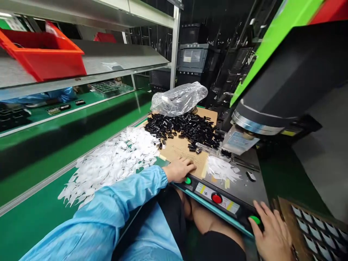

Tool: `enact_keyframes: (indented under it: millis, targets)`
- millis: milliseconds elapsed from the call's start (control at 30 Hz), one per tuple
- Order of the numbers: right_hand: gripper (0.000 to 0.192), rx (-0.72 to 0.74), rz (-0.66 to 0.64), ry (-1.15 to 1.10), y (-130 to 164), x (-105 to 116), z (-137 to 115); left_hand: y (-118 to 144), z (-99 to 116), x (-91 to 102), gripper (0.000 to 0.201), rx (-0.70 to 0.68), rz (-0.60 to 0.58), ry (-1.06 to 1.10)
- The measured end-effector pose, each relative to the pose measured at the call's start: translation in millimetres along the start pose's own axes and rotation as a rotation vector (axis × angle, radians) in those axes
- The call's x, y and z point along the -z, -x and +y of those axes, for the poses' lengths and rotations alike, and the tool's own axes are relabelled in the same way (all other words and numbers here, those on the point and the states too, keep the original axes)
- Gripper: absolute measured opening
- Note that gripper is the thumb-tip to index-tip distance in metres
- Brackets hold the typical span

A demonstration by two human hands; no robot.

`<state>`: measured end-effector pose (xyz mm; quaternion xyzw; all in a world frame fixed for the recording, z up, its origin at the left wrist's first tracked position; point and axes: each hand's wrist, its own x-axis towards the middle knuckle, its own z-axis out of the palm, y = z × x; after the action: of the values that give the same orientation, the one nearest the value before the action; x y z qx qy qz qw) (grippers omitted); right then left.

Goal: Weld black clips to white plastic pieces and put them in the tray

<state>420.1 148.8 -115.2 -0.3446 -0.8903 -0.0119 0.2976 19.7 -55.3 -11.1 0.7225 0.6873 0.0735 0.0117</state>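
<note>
A: Left hand [179, 169] first. It lies flat, palm down, fingers loosely spread, gripping nothing. Its heel sits right at the left green button [187, 180] on the front panel [206, 190]; the fingertips rest on the brown board [182, 148].

B: And the other?

A: Right hand [272, 233] is open too, empty, fingers fanned over the right green button [255, 219]. The button shows just past the fingertips, so I'd say touching or about to touch; can't tell which.

B: Between them?

A: The red button [216, 198], roughly midway along the panel, well apart from both hands. Judgement: worth keeping both wrists low and outward so neither sleeve brushes it.

B: What's past the panel?

A: A grey plate [244, 188] with a small scatter of white pieces [221, 169] under the press head [254, 125]. Behind the left hand, a heap of small black parts [187, 128] on the board, a clear bag [179, 98] behind that, and a long drift of white slips [108, 163] across the green bench [40, 181].

B: How to do it well?

A: My read: press both green buttons together, squarely, with fingers staying on the panel and clear of the plate under the head. The left hand looks the weaker placement; its fingers point away from its button, so sliding it back onto the cap would help.

B: To the right?

A: A tray [312, 224] of cells by the right hand.
</note>
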Motion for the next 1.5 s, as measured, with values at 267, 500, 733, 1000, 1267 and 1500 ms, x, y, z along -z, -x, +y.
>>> enact_keyframes:
  millis: [267,500,733,1000,1267,1500]
  targets:
    - [0.066,-0.019,0.006,0.022,1.1,-3.5,0.4,-2.1,5.1,8.8,0.070,0.015,-0.054,-0.038]
    - [0.058,-0.095,-0.045,0.027,0.9,12.9,-28.8,1.7,17.9,6.0,0.065,0.055,-0.060,-0.007]
    - [0.050,-0.161,-0.025,0.003,-5.2,25.5,-39.2,-27.3,25.3,25.3,0.052,0.148,-0.219,0.065]
    - [0.036,-0.221,0.019,0.006,-25.4,34.2,-51.7,-62.3,19.4,29.8,0.046,0.221,-0.298,0.124]
    - [0.032,-0.176,0.018,-0.175,-82.6,33.9,-56.4,-84.2,7.5,27.7,0.041,0.279,-0.134,0.333]
    - [0.059,-0.286,-0.073,-0.387,-173.1,-8.3,-79.8,-154.6,16.1,5.3,0.072,0.371,0.212,0.677]
